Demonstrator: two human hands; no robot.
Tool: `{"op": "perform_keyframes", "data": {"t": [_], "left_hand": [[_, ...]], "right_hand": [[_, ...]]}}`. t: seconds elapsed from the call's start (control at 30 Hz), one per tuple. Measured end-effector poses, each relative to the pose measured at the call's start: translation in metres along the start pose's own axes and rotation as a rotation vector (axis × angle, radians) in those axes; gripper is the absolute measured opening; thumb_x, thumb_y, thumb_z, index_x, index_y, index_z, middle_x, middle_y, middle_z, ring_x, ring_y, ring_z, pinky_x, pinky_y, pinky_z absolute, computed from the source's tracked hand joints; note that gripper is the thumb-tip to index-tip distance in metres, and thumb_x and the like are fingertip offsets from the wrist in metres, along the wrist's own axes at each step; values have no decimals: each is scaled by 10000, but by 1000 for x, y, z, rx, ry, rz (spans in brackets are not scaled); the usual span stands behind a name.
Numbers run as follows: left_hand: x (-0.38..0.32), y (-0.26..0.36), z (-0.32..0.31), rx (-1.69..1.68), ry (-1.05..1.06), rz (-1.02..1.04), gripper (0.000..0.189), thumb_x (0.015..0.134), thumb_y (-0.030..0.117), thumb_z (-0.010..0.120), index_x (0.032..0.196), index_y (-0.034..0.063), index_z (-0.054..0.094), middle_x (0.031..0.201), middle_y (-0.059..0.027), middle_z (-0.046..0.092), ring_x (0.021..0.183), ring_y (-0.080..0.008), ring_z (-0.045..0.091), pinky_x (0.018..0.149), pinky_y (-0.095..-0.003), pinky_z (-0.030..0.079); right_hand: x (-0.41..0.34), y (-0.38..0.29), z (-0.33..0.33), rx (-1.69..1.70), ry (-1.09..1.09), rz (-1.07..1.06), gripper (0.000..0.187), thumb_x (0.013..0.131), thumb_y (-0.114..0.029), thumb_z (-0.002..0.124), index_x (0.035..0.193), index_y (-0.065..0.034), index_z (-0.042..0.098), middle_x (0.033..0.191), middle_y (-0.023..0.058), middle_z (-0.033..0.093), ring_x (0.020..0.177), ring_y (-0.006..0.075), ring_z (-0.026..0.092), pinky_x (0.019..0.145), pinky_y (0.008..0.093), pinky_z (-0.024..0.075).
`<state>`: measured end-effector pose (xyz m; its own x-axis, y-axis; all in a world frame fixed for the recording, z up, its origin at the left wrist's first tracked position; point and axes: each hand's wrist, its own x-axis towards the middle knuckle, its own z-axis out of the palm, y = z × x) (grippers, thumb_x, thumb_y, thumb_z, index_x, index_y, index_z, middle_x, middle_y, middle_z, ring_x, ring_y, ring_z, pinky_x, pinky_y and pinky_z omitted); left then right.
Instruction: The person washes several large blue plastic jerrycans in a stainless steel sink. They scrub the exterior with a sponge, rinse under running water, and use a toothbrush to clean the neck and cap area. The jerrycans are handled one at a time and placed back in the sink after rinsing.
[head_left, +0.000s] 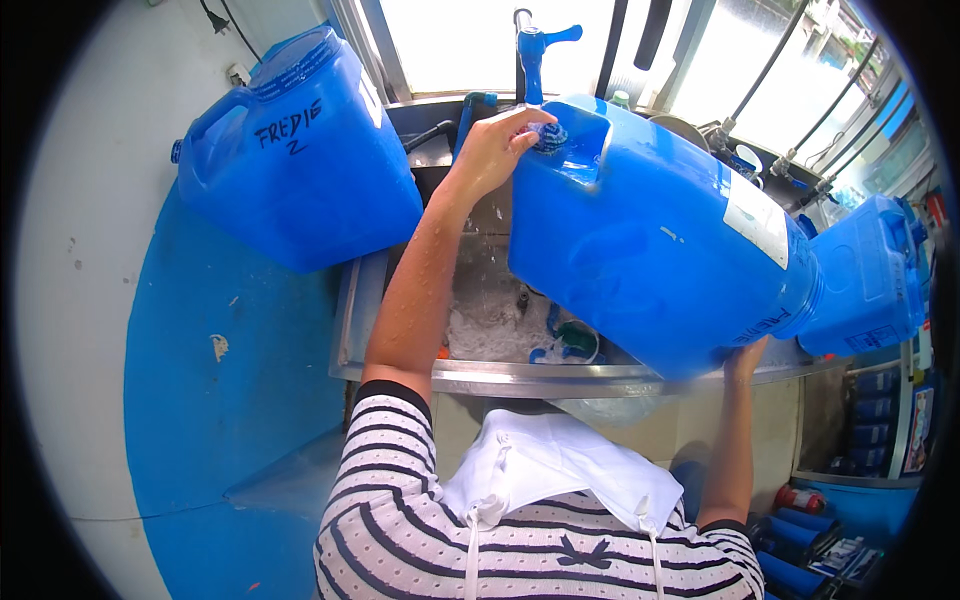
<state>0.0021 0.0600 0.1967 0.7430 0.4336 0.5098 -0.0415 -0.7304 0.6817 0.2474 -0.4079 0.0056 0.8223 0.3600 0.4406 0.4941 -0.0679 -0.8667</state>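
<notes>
A large blue plastic water jug (637, 240) lies tilted over a stainless-steel sink (487, 255). Its wide threaded neck points to the right, and handwriting and a white label mark its side. With the fingertips of my left hand (495, 150) I grip a ribbed blue cap (552, 139) in the recess of the jug's base. Directly above it is a faucet with a blue lever (534, 52), and water splashes around my fingers. My right hand (746, 360) supports the jug from below near the neck; its fingers are mostly hidden.
Another blue jug (300, 165) bearing handwriting stands left of the sink, and a third (862, 277) is at the right. Churning water (487, 334) and a green-and-blue scrubber (576, 341) are in the basin. A red fire extinguisher (799, 498) sits low at the right.
</notes>
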Motion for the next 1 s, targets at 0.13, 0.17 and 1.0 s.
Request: {"op": "perform_keyframes", "data": {"t": [0.13,0.17,1.0], "left_hand": [[-3,2,-7,45,-11,2,261,931,170,659,1190,142,665,1146,-120,698,950,-202,689,868,-332,560],[-3,3,-8,43,3,32,257,932,163,657,1187,139,663,1133,-121,702,942,-202,692,869,-332,560],[26,1,-31,165,-204,-7,162,896,51,646,1047,6,610,944,-153,691,875,-241,668,784,-355,527]], "right_hand": [[5,14,1,-36,161,-102,810,941,-671,444,1203,94,490,1150,202,584,1053,296,569,936,439,439],[7,16,1,-61,186,-75,800,939,-669,448,1169,95,517,1128,197,593,1035,298,575,919,441,444],[37,-25,10,205,12,209,652,827,-624,690,973,7,612,927,47,652,851,137,603,768,299,487]]}}
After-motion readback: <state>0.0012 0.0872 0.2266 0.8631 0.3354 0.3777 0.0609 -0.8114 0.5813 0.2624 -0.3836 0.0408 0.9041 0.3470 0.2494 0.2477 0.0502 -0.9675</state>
